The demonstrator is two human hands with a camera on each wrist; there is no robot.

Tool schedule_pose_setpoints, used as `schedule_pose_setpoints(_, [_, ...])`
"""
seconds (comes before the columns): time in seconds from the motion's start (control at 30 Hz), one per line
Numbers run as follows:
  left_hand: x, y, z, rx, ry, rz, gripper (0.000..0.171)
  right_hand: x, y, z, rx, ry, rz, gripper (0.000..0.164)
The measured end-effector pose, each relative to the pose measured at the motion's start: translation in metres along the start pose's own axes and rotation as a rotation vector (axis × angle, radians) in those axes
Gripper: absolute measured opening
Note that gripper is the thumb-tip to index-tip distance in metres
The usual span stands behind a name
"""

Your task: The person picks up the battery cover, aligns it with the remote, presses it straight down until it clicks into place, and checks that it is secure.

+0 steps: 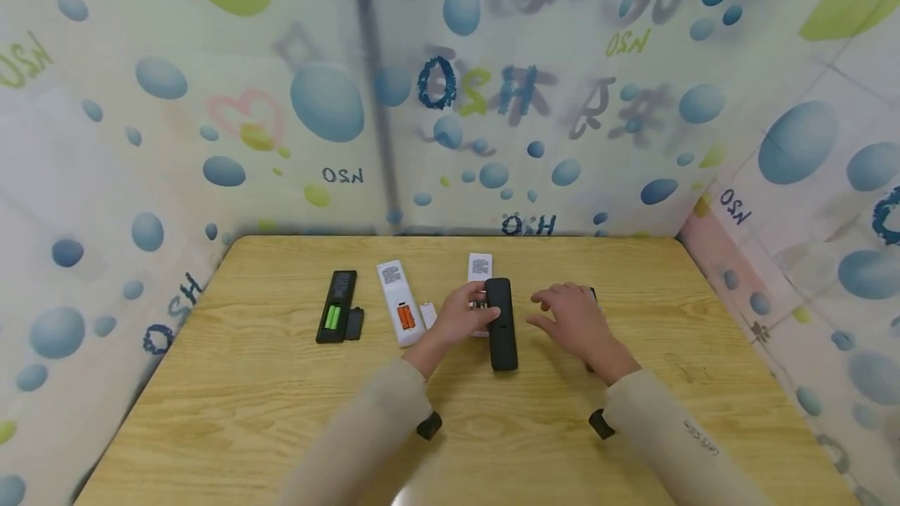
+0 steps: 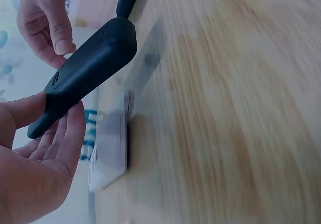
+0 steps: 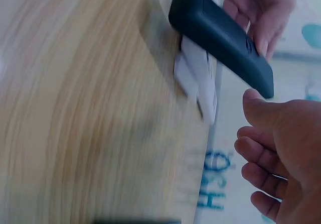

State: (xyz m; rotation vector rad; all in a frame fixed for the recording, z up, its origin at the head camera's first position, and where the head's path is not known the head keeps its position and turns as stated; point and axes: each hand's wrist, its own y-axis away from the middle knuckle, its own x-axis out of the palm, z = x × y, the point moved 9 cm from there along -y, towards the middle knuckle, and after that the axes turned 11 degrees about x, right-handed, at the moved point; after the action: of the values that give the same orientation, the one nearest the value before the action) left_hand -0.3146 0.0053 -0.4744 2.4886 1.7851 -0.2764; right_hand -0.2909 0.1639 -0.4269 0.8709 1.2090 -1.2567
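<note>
My left hand [image 1: 460, 315] grips a black remote control [image 1: 502, 342] by its side, thumb on the back face and fingers underneath. In the left wrist view the remote [image 2: 90, 58] is held tilted above the table, its battery cover side outward. My right hand [image 1: 576, 318] is just right of the remote, fingers loosely bent and holding nothing; the right wrist view shows its thumb close to the remote's end [image 3: 263, 81]. A white remote [image 1: 480, 265] lies behind the left hand, partly hidden. Another dark object [image 1: 593, 293] lies mostly hidden beneath the right hand.
To the left on the wooden table [image 1: 281, 412] lie a black remote [image 1: 342, 287] with green batteries [image 1: 333, 317], its loose black cover [image 1: 355, 324], a white remote [image 1: 391, 276] with orange batteries [image 1: 405, 317] and a white cover [image 1: 428, 314]. A patterned wall [image 1: 295, 201] stands behind.
</note>
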Motion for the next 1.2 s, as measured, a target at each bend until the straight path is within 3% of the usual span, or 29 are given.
schedule_pose_setpoints(0.23, [0.032,-0.012,-0.002,-0.015,-0.011,0.028,0.051,-0.011,0.002,-0.039,0.047,0.050,0.004,0.036])
schedule_pose_setpoints(0.53, [0.055,-0.024,0.001,-0.089,0.005,0.013,0.050,-0.022,0.003,-0.058,0.087,0.068,0.016,0.035])
schedule_pose_setpoints(0.77, [0.063,-0.030,0.012,-0.142,-0.004,-0.006,0.050,-0.023,0.005,-0.064,0.097,0.081,0.016,0.033])
schedule_pose_setpoints(0.97, [0.072,-0.035,0.018,-0.118,-0.097,0.002,0.049,-0.020,0.008,-0.065,0.106,0.081,0.032,0.033])
schedule_pose_setpoints(1.2, [0.077,-0.036,0.027,-0.165,-0.161,-0.014,0.052,-0.014,0.009,-0.069,0.112,0.072,0.051,0.032])
